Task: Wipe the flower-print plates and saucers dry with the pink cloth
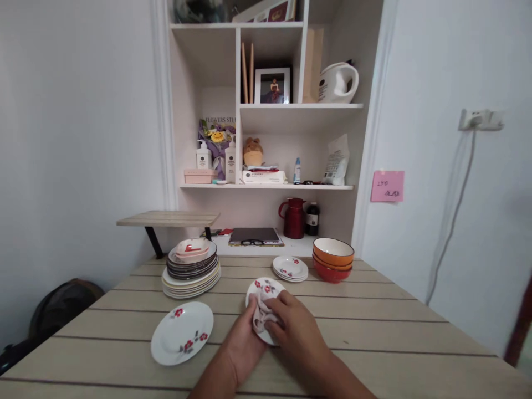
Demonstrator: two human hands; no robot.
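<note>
A small flowered plate [268,284] is held above the near middle of the bench [374,324], tilted toward the camera. Its left edge is gripped by the left hand [246,339], whose thumb is laid along the rim beside a crumpled pale cloth [261,315]. The cloth is pinched under the bent fingers of the right hand [296,322] and is pressed against the face of the plate, so that its lower part is mostly covered; red flowers are left showing near the far rim.

To the left of the hands, a larger flowered plate [177,332] is laid flat on the bench, apart from everything else. Behind it, a tall stack of plates [192,281] is seen, made up of white ones below and dark-rimmed ones above, topped by small pale dishes [192,248]. Just beyond the held plate, a short pile of small plates [286,267] with the same red flowers is set down. Near its right side, orange and red bowls [333,265] are nested together, upright.

Along the white ledge at the back, a dark flat folder-like object [253,235], a pair of glasses [252,243], a red jug [295,219] and a dark bottle [312,220] are placed. A pink note [387,186] is stuck to the wall at the right.
</note>
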